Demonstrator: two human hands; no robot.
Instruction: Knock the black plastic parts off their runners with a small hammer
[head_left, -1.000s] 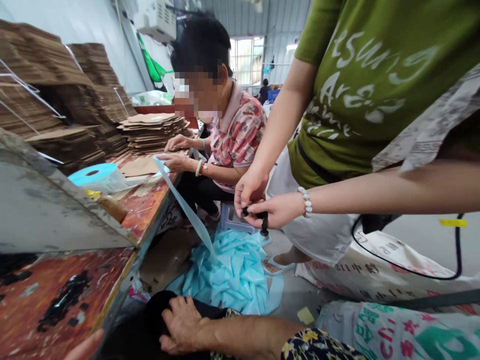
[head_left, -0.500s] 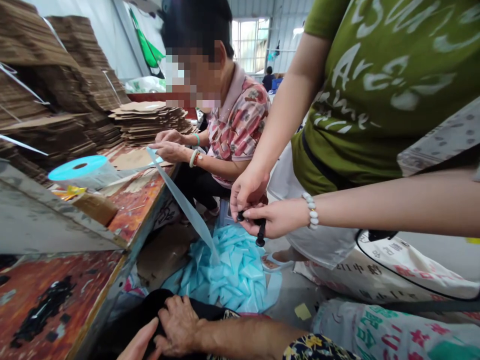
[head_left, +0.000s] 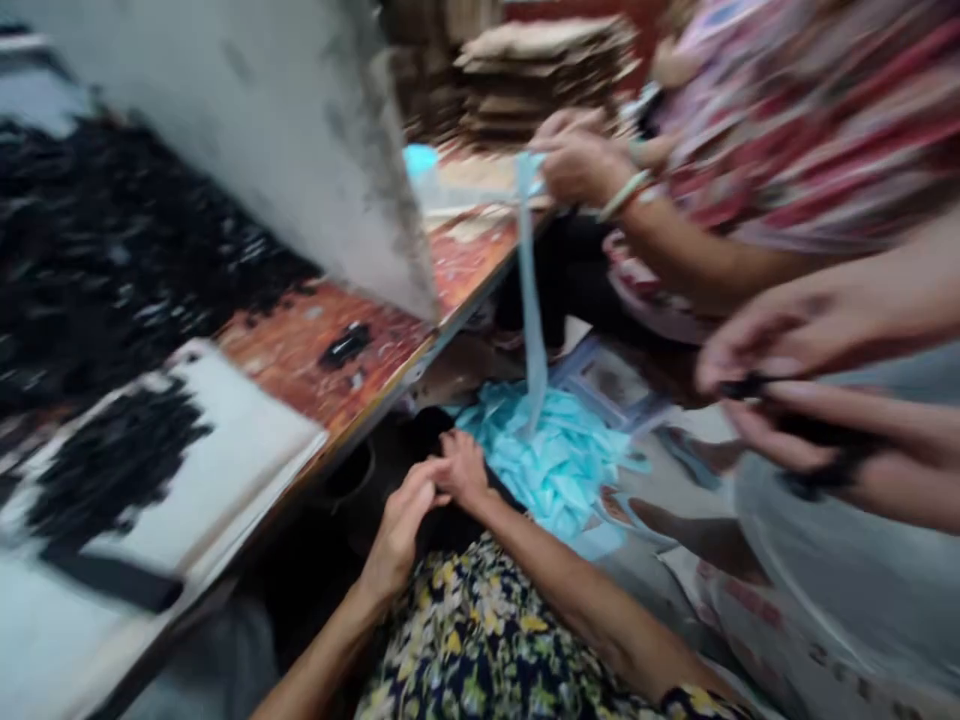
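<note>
My left hand and my right hand are close together over my lap, their fingertips touching or overlapping. The right hand lies on my dark-clothed knee with its fingers laid out. The left hand's fingers are stretched toward it, a little blurred. I see nothing held in either hand. Just beyond them on the floor is a heap of light-blue plastic strip. To the left, the workbench carries a white sheet with a pile of small black parts.
A larger black heap lies behind a whitish board. One co-worker's hands hold the blue strip; another person's hands at right hold black pieces. Stacked brown cardboard stands behind. A printed sack is on the floor.
My view has swung left and down, bringing the black heap, the white sheet and both my forearms into sight. My hands remain over my knee.
</note>
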